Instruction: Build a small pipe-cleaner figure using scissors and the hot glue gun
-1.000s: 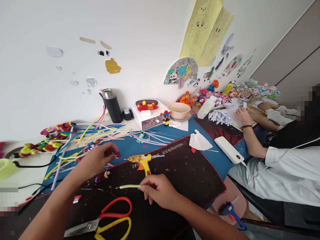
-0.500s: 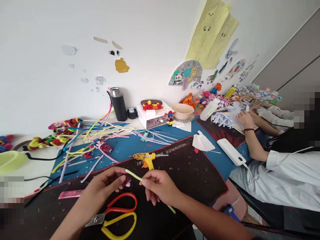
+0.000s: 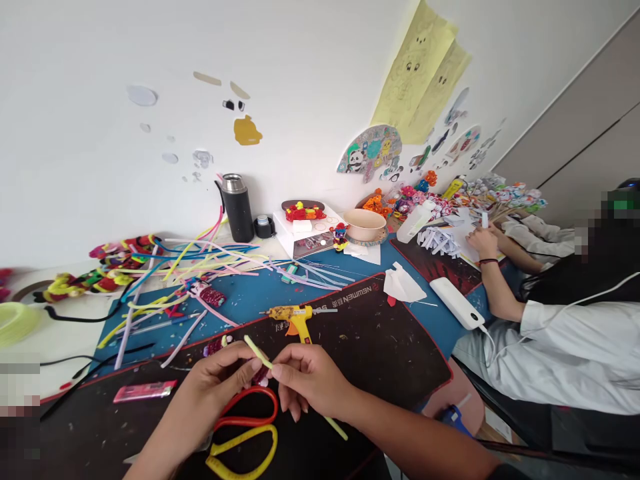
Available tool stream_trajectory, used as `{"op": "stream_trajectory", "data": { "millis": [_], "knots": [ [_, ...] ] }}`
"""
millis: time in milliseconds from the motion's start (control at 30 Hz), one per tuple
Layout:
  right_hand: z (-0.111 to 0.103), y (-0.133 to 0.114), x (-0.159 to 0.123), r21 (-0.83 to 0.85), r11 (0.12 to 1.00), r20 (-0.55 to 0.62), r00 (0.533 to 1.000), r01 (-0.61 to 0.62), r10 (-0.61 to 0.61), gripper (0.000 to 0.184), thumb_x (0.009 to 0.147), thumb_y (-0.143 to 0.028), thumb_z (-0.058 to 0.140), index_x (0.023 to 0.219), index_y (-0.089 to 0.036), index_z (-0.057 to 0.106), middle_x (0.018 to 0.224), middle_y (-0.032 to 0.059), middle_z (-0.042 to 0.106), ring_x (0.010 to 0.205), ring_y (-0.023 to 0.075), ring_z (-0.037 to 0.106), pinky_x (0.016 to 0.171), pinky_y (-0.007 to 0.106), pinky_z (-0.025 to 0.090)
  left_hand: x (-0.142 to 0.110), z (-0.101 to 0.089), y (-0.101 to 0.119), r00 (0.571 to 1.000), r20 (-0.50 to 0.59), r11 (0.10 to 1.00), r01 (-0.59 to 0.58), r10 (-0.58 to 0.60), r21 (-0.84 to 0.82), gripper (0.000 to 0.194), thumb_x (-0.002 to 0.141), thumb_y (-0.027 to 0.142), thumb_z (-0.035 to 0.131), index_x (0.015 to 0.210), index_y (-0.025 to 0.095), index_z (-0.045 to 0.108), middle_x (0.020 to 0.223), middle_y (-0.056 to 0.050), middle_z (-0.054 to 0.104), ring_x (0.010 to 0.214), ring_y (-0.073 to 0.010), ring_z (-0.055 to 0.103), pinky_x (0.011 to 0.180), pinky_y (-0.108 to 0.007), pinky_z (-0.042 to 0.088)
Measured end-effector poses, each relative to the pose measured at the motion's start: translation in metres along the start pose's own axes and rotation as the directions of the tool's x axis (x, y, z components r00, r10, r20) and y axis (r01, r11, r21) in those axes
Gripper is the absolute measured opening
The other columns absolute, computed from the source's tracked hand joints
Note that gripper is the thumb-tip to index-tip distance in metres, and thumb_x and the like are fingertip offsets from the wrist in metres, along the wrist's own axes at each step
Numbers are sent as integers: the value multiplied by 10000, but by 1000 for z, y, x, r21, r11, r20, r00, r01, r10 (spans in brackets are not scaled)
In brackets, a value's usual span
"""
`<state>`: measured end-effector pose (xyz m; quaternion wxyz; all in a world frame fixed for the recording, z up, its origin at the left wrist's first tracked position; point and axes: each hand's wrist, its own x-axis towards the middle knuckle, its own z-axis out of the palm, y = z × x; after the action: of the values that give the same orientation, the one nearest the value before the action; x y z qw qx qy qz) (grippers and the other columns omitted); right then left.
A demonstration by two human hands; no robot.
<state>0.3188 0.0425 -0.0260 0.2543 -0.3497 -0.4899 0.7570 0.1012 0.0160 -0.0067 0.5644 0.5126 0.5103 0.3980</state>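
Note:
My left hand [image 3: 220, 383] pinches a small dark red piece [image 3: 260, 375] between thumb and fingertips. My right hand [image 3: 310, 380] grips a thin pale green stick [image 3: 255, 349] that runs from upper left of my fingers down past my wrist. Both hands meet above the black desk mat [image 3: 390, 353], fingertips nearly touching. Red and yellow scissors [image 3: 245, 433] lie just under my hands. A yellow glue gun [image 3: 295, 316] rests on the mat beyond them.
A pink lighter [image 3: 144, 391] lies at the left on the mat. Coloured strips [image 3: 200, 267], a black flask [image 3: 237, 208], a bowl [image 3: 364, 223] and a white power bank [image 3: 457, 303] sit further back. Another person in a white sleeve [image 3: 575, 347] works at the right.
My left hand came back from the far mat with the small red piece and now meets my right hand. The green stick was lifted off the mat and tilted upward.

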Motion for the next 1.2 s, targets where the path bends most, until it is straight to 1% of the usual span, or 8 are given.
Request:
{"op": "stream_trajectory", "data": {
  "millis": [233,400,567,767,867,1033,1100,1200],
  "knots": [
    [-18,-20,-13,-161,987,-16,1000,8,-10,617,896,-783,730,1005,-177,686,632,-33,653,437,106,550,428,215,345,-3,-10,-9,993,-110,997,27,-34,-66,375,827,630,866,875,258,859,822,-46,762,733,-203,621,692,-274,541],
    [-54,-25,-16,-374,927,-263,961,-18,-88,500,988,-691,657,951,-194,695,632,-30,642,454,112,501,481,248,353,-3,-8,-2,984,-162,993,60,-76,-102,472,759,718,877,772,247,840,724,-31,714,656,-179,574,610,-256,507],
    [-77,-17,-14,-724,680,-328,924,-113,-196,309,1020,-493,724,941,-198,764,696,-12,689,638,152,626,625,270,385,-2,1,1,975,-148,977,143,-166,-158,520,691,751,905,762,242,826,708,-22,715,641,-173,586,615,-259,513],
    [-64,-17,10,-894,388,-319,926,-223,-202,456,943,-677,787,943,-223,754,752,-15,718,703,164,640,621,290,283,-1,3,-7,971,-130,970,178,-200,-163,521,721,742,888,824,235,826,731,-18,706,676,-192,616,654,-284,531],
    [-53,-24,20,-910,327,-331,921,-254,-205,462,910,-665,815,865,-216,716,774,5,727,753,189,655,630,299,264,1,4,-5,975,-134,980,163,-179,-117,541,717,761,877,805,230,819,745,-23,706,682,-191,606,664,-282,527],
    [-51,-28,20,-887,397,-345,912,-238,-224,355,938,-479,790,770,-215,622,718,7,679,685,174,599,631,304,271,2,4,-2,976,-155,986,140,-152,-87,564,710,786,862,768,228,807,717,-18,671,668,-179,555,638,-269,499],
    [-55,-24,18,-845,501,-338,912,-186,-232,363,925,-442,783,734,-218,572,683,0,645,644,162,567,619,301,285,2,3,-2,975,-154,985,145,-158,-95,559,711,783,864,775,230,810,725,-21,677,671,-181,554,640,-272,496],
    [-61,-16,17,-641,764,-327,928,-77,-181,414,913,-519,778,748,-226,535,648,-16,621,573,143,559,562,275,314,2,2,-4,974,-164,983,141,-158,-116,542,720,766,870,764,230,806,726,-20,673,673,-177,547,642,-272,488]
  ]
}}
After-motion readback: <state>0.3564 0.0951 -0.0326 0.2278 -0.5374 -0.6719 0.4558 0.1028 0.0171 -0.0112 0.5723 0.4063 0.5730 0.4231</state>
